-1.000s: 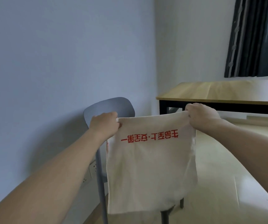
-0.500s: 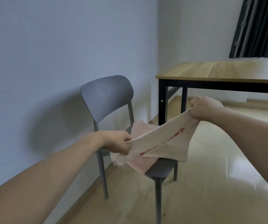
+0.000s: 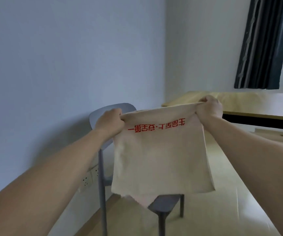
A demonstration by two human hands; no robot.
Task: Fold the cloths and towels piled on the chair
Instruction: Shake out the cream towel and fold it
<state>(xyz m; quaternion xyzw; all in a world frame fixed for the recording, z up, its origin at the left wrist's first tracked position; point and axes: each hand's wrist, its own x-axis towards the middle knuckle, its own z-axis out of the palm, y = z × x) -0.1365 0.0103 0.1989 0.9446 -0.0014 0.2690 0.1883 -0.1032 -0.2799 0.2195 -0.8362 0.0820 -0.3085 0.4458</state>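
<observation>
Left grip: left hand (image 3: pixel 109 123) clenched on the cream cloth's (image 3: pixel 159 159) upper left corner.
Right grip: right hand (image 3: pixel 209 106) clenched on its upper right corner, slightly higher.
Cloth: hangs flat below both grips, red print near the top edge, in front of the grey chair (image 3: pixel 166 204).
Pink cloth (image 3: pixel 141 200): on the chair seat, showing under the hem.

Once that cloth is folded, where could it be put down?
The wooden table, beyond the right hand, shows bare top. On the grey chair only the front seat corner is free; a pink cloth covers the rest in view, behind the beige cloth.
</observation>
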